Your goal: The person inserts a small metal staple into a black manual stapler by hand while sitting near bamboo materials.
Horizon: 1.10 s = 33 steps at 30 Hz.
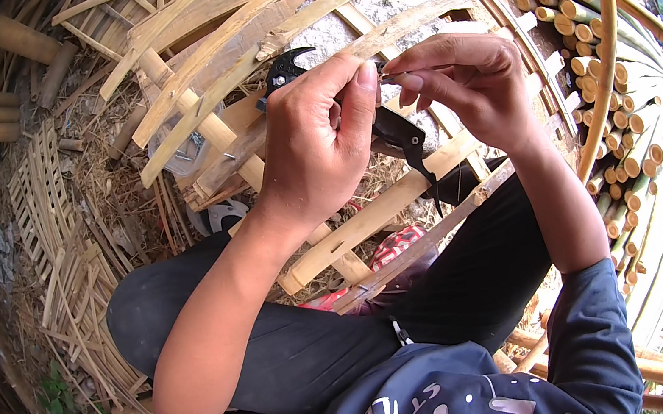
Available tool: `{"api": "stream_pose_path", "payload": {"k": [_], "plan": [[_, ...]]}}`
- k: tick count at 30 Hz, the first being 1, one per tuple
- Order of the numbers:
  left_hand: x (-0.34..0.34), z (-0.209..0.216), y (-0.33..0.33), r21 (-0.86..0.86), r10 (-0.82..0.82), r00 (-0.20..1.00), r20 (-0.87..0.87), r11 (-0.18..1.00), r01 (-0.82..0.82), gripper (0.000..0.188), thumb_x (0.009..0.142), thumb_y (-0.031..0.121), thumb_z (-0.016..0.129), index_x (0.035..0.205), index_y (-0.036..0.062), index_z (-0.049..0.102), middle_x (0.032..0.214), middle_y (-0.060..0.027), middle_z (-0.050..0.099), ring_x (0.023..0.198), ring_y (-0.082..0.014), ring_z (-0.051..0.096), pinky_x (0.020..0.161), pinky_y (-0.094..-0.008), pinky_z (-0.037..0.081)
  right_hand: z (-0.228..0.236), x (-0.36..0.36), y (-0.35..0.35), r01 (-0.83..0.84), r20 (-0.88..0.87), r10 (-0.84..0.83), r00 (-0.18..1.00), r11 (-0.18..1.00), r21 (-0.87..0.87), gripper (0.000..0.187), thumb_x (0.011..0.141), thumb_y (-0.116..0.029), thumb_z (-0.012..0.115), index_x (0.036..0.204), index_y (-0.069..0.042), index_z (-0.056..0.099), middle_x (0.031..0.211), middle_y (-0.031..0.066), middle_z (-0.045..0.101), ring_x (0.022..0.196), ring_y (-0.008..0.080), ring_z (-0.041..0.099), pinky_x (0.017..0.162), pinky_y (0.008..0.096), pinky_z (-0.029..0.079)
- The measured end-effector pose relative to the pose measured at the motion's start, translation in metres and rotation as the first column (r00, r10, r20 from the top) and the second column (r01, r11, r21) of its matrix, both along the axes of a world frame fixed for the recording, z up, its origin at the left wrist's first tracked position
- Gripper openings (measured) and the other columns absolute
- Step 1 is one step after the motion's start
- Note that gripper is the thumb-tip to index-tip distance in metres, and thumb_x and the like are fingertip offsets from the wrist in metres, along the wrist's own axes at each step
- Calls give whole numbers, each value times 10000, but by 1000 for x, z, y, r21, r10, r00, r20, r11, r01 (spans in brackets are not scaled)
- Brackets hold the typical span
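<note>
Both hands meet above a lattice of pale split-bamboo slats lying across my legs. My left hand is closed, thumb pressed against the bent index finger. Facing it, my right hand pinches a small thin dark thing between thumb and fingertips, its tip close to my left thumb; its kind is too small to tell. Below and behind my left hand shows a black tool with a rivet and a curved pointed end. A black hooked metal piece with a bolt sticks out beyond the knuckles; the hand hides whether they join.
A clear plastic container with small metal pieces sits under the slats at left. Stacked bamboo poles fill the right side, behind a bent bamboo strip. Bamboo scraps and woven pieces litter the ground at left. Red patterned cloth shows beneath the lattice.
</note>
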<state>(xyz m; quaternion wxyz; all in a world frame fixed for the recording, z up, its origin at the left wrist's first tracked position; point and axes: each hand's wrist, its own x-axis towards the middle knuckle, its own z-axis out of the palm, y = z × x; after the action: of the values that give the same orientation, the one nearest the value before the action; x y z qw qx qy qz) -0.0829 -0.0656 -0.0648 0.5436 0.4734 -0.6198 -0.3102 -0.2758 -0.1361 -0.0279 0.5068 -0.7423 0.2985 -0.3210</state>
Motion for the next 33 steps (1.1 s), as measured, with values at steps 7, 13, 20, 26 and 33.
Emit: {"api": "stream_pose_path", "payload": {"k": [7,13,20,26,33], "plan": [[6,-2,-3,146,60,992,-110,988,-44,326,1109,203,524,860,5,594,751,1,574,719,-62,513,664,-241,444,0,-1,-4,92,-2,-92,996,995,-43,122,952,-40,746,1057,-5,795,953,67,791,840,115,737,758,261,618],[10,-2,-4,106,179,982,-61,979,-172,258,1090,184,587,947,-15,668,766,33,571,705,-24,503,646,-201,435,-25,-8,-38,248,-146,-344,928,860,-447,143,963,-144,755,1084,-94,813,982,43,806,876,140,761,833,334,626],[8,1,-4,93,173,984,-49,981,-168,243,1076,168,612,936,-18,686,747,47,564,683,-5,484,608,-193,410,-51,8,-61,159,-202,-357,912,761,-629,131,863,-96,797,990,-72,820,959,104,792,883,264,735,839,377,568],[11,0,-3,62,195,980,-40,979,-193,239,1072,170,618,932,-9,693,727,56,559,647,0,471,568,-198,394,-59,19,-63,208,-201,-432,879,728,-653,134,855,-118,779,974,-73,819,932,112,788,890,292,736,854,401,570],[12,1,-3,50,190,980,-54,981,-187,229,1070,163,619,929,1,695,717,63,553,628,8,450,542,-201,366,-57,24,-59,226,-248,-498,831,710,-667,150,864,-142,790,1000,-89,823,945,99,798,876,243,768,841,348,582]]}}
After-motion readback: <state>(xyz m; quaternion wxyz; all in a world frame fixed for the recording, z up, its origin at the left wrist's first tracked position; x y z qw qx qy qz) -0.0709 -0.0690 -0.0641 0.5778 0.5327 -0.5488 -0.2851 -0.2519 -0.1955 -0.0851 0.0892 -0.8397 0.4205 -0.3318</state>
